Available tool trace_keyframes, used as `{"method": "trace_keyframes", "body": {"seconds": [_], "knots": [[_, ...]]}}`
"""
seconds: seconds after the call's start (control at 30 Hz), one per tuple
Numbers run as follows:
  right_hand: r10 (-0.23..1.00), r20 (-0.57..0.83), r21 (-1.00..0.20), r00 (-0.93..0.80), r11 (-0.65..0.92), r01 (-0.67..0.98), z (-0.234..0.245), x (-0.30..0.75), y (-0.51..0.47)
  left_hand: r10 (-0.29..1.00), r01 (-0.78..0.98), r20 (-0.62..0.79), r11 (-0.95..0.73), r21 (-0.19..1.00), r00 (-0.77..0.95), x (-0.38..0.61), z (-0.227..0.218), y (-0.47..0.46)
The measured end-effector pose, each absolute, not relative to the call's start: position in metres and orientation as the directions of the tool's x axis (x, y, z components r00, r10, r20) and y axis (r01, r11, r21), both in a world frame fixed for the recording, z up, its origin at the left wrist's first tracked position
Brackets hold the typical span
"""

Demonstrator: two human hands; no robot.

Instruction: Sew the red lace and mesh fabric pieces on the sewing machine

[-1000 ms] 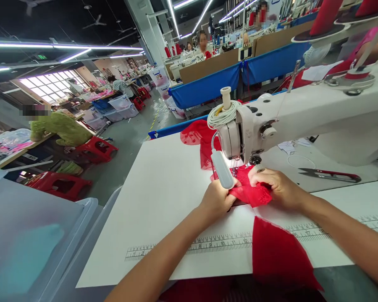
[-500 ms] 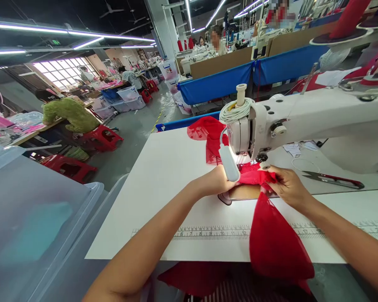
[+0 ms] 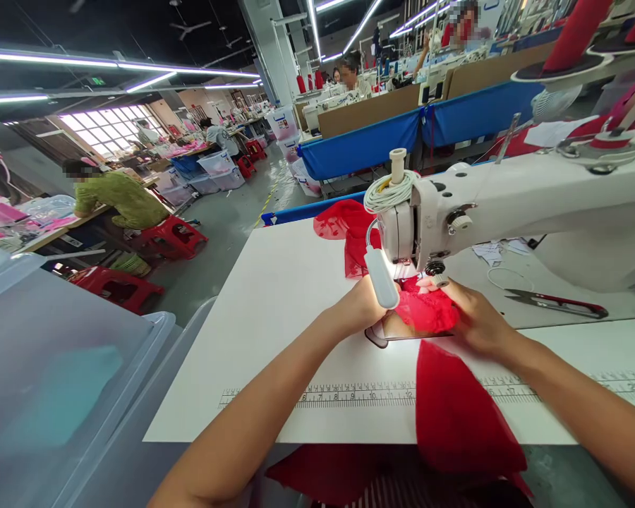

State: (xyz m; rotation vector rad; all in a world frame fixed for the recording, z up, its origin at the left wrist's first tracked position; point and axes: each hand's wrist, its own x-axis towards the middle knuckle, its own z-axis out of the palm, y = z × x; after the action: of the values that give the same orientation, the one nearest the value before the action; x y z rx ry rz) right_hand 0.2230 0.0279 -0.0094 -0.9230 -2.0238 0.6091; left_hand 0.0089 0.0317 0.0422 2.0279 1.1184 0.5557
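Note:
Red sheer fabric [image 3: 426, 310] with a lacy, gathered part lies under the head of a white sewing machine [image 3: 508, 201]. My left hand [image 3: 364, 305] is closed at the fabric's left edge; the lit lamp [image 3: 382, 279] hides most of its fingers. On the other side my right hand [image 3: 473, 314] grips the fabric, fingertips close to the needle area and partly behind the machine's knob. A red fabric panel [image 3: 455, 409] hangs over the table's front edge. More red fabric [image 3: 349, 229] lies behind the machine head.
The white table [image 3: 233, 317] carries a printed ruler [image 3: 349, 395] along its front. Thread snips [image 3: 558, 303] lie right of my right hand. A translucent plastic bin [image 3: 58, 395] stands at the left. Co-workers sit at other tables, one in a green top [image 3: 111, 194].
My right hand has shifted its fingers forward and left toward the needle. The lacy part now spreads flatter and wider between my hands. My left hand stays nearly in place.

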Motion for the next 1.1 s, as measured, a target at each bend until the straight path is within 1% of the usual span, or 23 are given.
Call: {"method": "trace_keyframes", "body": {"seconds": [0.07,0.1,0.17,0.23,0.3,0.37,0.43,0.5,0.67,0.8,0.87,0.93,1.0,1.1], "knots": [[0.795,0.474,-0.67,-0.379,0.605,0.431,-0.01,0.223,0.028,0.824,0.499,0.019,-0.362,0.787,0.566,0.007,0.043,0.035],[0.813,0.465,-0.686,-0.35,0.581,0.438,-0.011,0.224,0.028,0.818,0.491,0.023,-0.368,0.79,0.575,0.007,0.043,0.037],[0.862,0.411,-0.766,-0.295,0.503,0.402,-0.012,0.224,0.027,0.811,0.482,0.03,-0.376,0.791,0.584,0.006,0.043,0.04],[0.897,0.316,-0.853,-0.31,0.411,0.322,-0.013,0.224,0.025,0.802,0.478,0.028,-0.383,0.791,0.597,0.006,0.043,0.042],[0.911,0.249,-0.901,-0.329,0.343,0.267,-0.012,0.223,0.024,0.789,0.477,0.018,-0.389,0.788,0.614,0.006,0.043,0.044],[0.926,0.267,-0.895,-0.267,0.341,0.287,-0.011,0.223,0.024,0.783,0.483,0.008,-0.392,0.783,0.622,0.005,0.044,0.044],[0.933,0.325,-0.87,-0.152,0.358,0.339,-0.01,0.222,0.025,0.785,0.496,0.002,-0.394,0.774,0.62,0.004,0.045,0.044],[0.929,0.36,-0.848,-0.091,0.366,0.384,-0.009,0.222,0.026,0.792,0.512,0.002,-0.397,0.762,0.611,0.003,0.047,0.043],[0.923,0.369,-0.826,-0.107,0.379,0.417,-0.008,0.223,0.026,0.832,0.559,0.01,-0.382,0.736,0.555,0.0,0.047,0.036],[0.909,0.397,-0.809,-0.131,0.413,0.419,-0.006,0.222,0.026,0.879,0.602,0.018,-0.342,0.722,0.477,0.006,0.035,0.031],[0.895,0.425,-0.799,-0.137,0.442,0.408,-0.005,0.221,0.027,0.909,0.671,0.078,-0.358,0.65,0.409,0.011,0.023,0.031],[0.885,0.44,-0.792,-0.155,0.464,0.396,-0.003,0.222,0.027,0.917,0.743,0.183,-0.396,0.54,0.355,0.015,0.012,0.029],[0.879,0.437,-0.784,-0.189,0.476,0.399,-0.003,0.223,0.028,0.897,0.774,0.262,-0.44,0.456,0.356,0.017,0.004,0.026],[0.862,0.435,-0.758,-0.262,0.507,0.411,-0.006,0.229,0.029,0.876,0.785,0.296,-0.476,0.397,0.381,0.017,-0.003,0.018]]}}
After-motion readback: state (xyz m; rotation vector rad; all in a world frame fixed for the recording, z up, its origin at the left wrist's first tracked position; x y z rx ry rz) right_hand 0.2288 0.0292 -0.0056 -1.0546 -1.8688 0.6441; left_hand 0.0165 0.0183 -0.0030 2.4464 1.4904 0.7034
